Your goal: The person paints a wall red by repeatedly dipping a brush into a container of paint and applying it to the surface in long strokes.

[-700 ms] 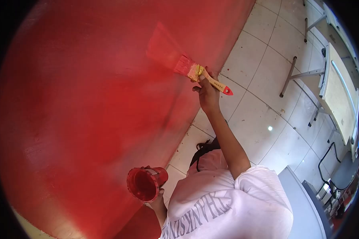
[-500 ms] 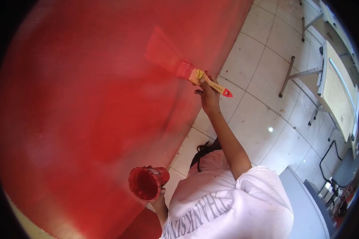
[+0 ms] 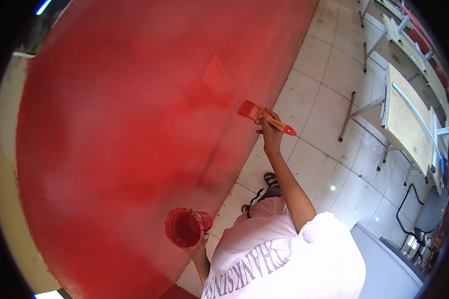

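Observation:
In my right hand is a flat paintbrush, its wooden handle pinched near the base and its bristles coated in red. The bristles overlap the lower part of a red-painted wall in this view. A brighter, wet-looking red stroke lies on the wall up and left of the brush. Low at the left, my left hand grips a small red paint pot from below and behind. The pot's mouth faces me, with red paint inside and smeared round the rim. Most of the left fingers are hidden by it.
A white tiled floor meets the wall along a slanting edge. Desks on metal legs stand at the right, with a chair nearer. A pale grey panel is beside my shirt. Cream wall borders the red at far left.
The brush has come down along the wall towards the floor edge, away from the wet stroke. The view has shifted, showing more cream wall on the left. The pot stays in my left hand.

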A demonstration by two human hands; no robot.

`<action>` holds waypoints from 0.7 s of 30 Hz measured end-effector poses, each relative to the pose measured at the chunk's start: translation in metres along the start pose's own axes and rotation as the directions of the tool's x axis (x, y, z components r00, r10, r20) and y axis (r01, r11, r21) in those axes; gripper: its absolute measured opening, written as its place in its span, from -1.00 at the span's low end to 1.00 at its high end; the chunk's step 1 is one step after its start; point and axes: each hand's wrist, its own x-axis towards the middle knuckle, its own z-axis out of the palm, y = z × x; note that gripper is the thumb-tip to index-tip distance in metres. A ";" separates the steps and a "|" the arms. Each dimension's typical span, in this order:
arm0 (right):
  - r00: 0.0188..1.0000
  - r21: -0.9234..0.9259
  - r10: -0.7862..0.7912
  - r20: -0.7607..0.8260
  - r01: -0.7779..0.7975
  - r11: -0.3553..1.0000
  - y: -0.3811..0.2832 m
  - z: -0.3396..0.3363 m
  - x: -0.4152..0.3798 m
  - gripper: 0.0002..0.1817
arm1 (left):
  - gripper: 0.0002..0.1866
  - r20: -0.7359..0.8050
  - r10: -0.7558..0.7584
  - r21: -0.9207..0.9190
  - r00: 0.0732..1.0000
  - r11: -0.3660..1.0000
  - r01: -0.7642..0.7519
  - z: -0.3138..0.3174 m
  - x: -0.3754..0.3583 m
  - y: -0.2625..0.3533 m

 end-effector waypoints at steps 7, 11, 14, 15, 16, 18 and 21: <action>0.991 -0.071 -0.110 0.081 0.115 0.991 -0.033 0.031 0.002 -0.59 | 0.08 -0.037 0.025 0.027 0.999 0.999 -0.024 -0.019 -0.007 -0.021; 0.978 -0.032 -0.182 0.102 0.186 0.982 -0.058 0.047 -0.002 -0.61 | 0.02 -0.059 -0.026 -0.037 0.998 0.999 0.024 -0.015 -0.008 -0.007; 0.961 0.016 -0.232 0.151 0.232 0.973 -0.085 0.063 0.001 -0.60 | -0.02 -0.042 0.070 -0.034 0.997 0.997 -0.072 -0.022 -0.007 -0.017; 0.950 0.026 -0.258 0.177 0.257 0.966 -0.099 0.069 0.000 -0.59 | -0.01 -0.053 0.060 -0.058 0.997 0.996 -0.063 -0.021 -0.007 -0.016; 0.938 0.036 -0.280 0.202 0.279 0.960 -0.117 0.076 -0.004 -0.59 | -0.01 -0.062 0.047 -0.081 0.997 0.995 -0.052 -0.021 -0.007 -0.013; 0.905 0.043 -0.352 0.239 0.352 0.935 -0.150 0.089 -0.010 -0.67 | 0.00 -0.074 0.018 -0.120 0.997 0.992 -0.027 -0.022 -0.008 -0.009; 0.828 0.040 -0.495 0.262 0.503 0.863 -0.200 0.108 -0.016 -0.81 | 0.00 -0.063 -0.016 -0.168 0.998 0.986 0.006 -0.026 -0.011 -0.003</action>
